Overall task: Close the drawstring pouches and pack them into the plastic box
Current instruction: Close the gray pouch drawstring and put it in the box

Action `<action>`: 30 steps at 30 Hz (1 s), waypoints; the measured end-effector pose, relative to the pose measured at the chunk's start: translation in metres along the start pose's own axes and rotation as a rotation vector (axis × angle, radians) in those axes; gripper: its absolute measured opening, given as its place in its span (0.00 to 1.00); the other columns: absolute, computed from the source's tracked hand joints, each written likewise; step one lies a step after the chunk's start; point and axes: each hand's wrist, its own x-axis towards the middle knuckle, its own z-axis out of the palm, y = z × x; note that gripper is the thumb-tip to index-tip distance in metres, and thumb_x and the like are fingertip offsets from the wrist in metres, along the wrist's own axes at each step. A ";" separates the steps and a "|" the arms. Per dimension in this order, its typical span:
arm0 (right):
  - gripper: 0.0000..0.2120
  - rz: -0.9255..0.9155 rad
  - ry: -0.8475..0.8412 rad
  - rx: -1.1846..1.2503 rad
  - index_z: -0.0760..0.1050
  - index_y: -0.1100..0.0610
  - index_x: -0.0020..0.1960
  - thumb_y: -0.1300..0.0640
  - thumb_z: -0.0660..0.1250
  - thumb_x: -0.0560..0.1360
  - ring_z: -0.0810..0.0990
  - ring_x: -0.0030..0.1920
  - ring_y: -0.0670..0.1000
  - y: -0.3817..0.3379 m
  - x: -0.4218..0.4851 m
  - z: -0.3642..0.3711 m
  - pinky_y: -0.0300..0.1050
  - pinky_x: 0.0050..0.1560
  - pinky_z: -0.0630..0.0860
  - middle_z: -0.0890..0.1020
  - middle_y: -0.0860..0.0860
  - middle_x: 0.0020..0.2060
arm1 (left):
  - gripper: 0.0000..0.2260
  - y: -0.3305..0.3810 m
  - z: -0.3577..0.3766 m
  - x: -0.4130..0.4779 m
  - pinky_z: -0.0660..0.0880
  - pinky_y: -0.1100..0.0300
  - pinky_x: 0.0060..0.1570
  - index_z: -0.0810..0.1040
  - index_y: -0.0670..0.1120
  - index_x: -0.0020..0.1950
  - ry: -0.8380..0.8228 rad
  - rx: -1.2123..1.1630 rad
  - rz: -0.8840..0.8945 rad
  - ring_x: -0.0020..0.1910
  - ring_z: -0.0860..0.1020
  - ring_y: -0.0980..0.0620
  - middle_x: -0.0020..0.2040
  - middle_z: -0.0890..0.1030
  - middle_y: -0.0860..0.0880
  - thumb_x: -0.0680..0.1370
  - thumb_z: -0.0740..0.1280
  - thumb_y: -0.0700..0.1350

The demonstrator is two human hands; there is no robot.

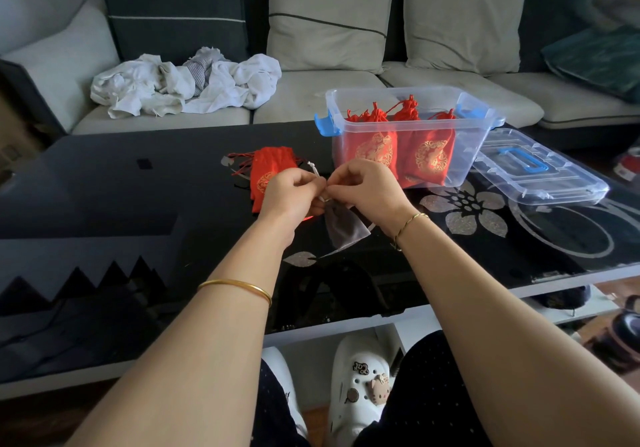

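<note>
Head view: one grey pouch [346, 229] sits at frame centre over a glossy black table [138, 204], its pale cords pinched by left hand [294, 194] and right hand [367, 190]. Just left lie stacked red pouches [270, 169], count unclear. At upper right, one clear plastic box [467, 135] shows two gold-printed red fronts, with one lid [540, 174] beside it and a pale sofa [304, 100] behind.

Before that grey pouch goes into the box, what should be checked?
1. Left hand and right hand both pinch the white drawstring of the small grey fabric pouch: ok.
2. Pouch mouth pulled fully shut: cannot tell, the hands hide it.
3. Clear plastic box with blue latches open, its clear lid lying beside it: ok.
4. Room in the box beside the red embroidered pouches inside: ok, it seems.
5. Pile of red pouches on the black glass table packed: not ok, it lies outside the box.
</note>
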 end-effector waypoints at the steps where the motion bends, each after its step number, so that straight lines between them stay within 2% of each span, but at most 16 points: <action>1: 0.03 -0.023 0.008 -0.005 0.80 0.61 0.43 0.64 0.72 0.69 0.82 0.39 0.49 0.001 0.000 0.000 0.42 0.43 0.80 0.82 0.52 0.37 | 0.04 0.001 0.000 -0.001 0.76 0.61 0.34 0.79 0.41 0.47 0.024 0.003 0.003 0.32 0.78 0.52 0.36 0.80 0.45 0.78 0.66 0.40; 7: 0.03 -0.091 0.066 -0.037 0.81 0.61 0.42 0.64 0.73 0.68 0.80 0.35 0.50 0.002 0.003 0.007 0.46 0.42 0.80 0.82 0.52 0.35 | 0.05 0.006 0.001 -0.003 0.73 0.65 0.27 0.80 0.41 0.40 0.152 0.010 -0.026 0.25 0.74 0.55 0.30 0.78 0.47 0.75 0.69 0.40; 10: 0.03 -0.116 0.081 -0.086 0.82 0.62 0.43 0.64 0.72 0.69 0.79 0.37 0.48 0.000 0.003 0.008 0.46 0.44 0.80 0.82 0.52 0.36 | 0.05 0.010 0.001 -0.005 0.74 0.64 0.29 0.80 0.42 0.41 0.170 0.005 -0.039 0.26 0.74 0.54 0.31 0.79 0.47 0.76 0.67 0.39; 13: 0.04 -0.177 0.115 -0.216 0.82 0.62 0.45 0.64 0.69 0.72 0.80 0.42 0.50 -0.004 0.002 0.008 0.45 0.49 0.78 0.84 0.55 0.42 | 0.02 0.017 0.001 -0.008 0.77 0.58 0.37 0.80 0.41 0.45 0.131 -0.022 -0.046 0.31 0.76 0.51 0.34 0.79 0.46 0.74 0.68 0.38; 16: 0.08 -0.258 0.118 -0.423 0.83 0.61 0.49 0.63 0.64 0.75 0.80 0.48 0.53 -0.006 0.004 0.010 0.47 0.52 0.76 0.82 0.56 0.46 | 0.17 0.021 0.002 -0.010 0.76 0.62 0.35 0.75 0.40 0.59 0.095 0.077 -0.020 0.33 0.76 0.52 0.39 0.78 0.47 0.71 0.70 0.35; 18: 0.09 -0.286 0.074 -0.562 0.82 0.61 0.48 0.62 0.62 0.75 0.78 0.49 0.54 -0.007 0.004 0.012 0.46 0.52 0.75 0.81 0.56 0.47 | 0.24 0.022 0.002 -0.011 0.77 0.61 0.36 0.69 0.43 0.65 0.127 0.128 -0.023 0.37 0.79 0.51 0.46 0.77 0.48 0.71 0.70 0.34; 20: 0.09 -0.305 0.032 -0.659 0.81 0.61 0.48 0.62 0.63 0.72 0.77 0.49 0.55 -0.009 0.003 0.014 0.42 0.51 0.74 0.79 0.56 0.47 | 0.26 0.019 0.002 -0.009 0.80 0.53 0.43 0.66 0.45 0.66 0.179 0.207 0.000 0.45 0.80 0.46 0.53 0.76 0.46 0.71 0.70 0.35; 23: 0.09 -0.296 -0.018 -0.745 0.79 0.59 0.51 0.62 0.62 0.75 0.75 0.52 0.54 -0.008 0.006 0.017 0.39 0.51 0.70 0.78 0.54 0.49 | 0.23 0.017 0.002 -0.010 0.79 0.47 0.48 0.65 0.47 0.63 0.241 0.341 0.110 0.46 0.81 0.43 0.50 0.78 0.45 0.71 0.68 0.37; 26: 0.10 -0.186 0.009 -0.563 0.80 0.60 0.50 0.62 0.59 0.78 0.77 0.48 0.53 -0.005 0.008 0.020 0.41 0.48 0.72 0.79 0.55 0.47 | 0.19 0.014 0.002 -0.010 0.77 0.54 0.41 0.65 0.46 0.61 0.266 0.435 0.209 0.43 0.78 0.49 0.46 0.79 0.46 0.74 0.66 0.36; 28: 0.11 -0.090 0.010 -0.349 0.80 0.62 0.48 0.62 0.59 0.78 0.77 0.44 0.52 -0.004 0.005 0.021 0.42 0.45 0.72 0.80 0.55 0.44 | 0.17 0.012 0.001 -0.010 0.71 0.62 0.35 0.65 0.45 0.60 0.264 0.455 0.253 0.39 0.76 0.53 0.44 0.79 0.46 0.75 0.65 0.35; 30: 0.10 0.009 0.001 -0.144 0.80 0.64 0.48 0.62 0.60 0.78 0.76 0.42 0.51 -0.004 0.002 0.018 0.45 0.45 0.74 0.79 0.54 0.41 | 0.15 0.011 0.002 -0.010 0.66 0.68 0.32 0.65 0.44 0.59 0.248 0.446 0.284 0.37 0.74 0.58 0.43 0.79 0.46 0.76 0.66 0.35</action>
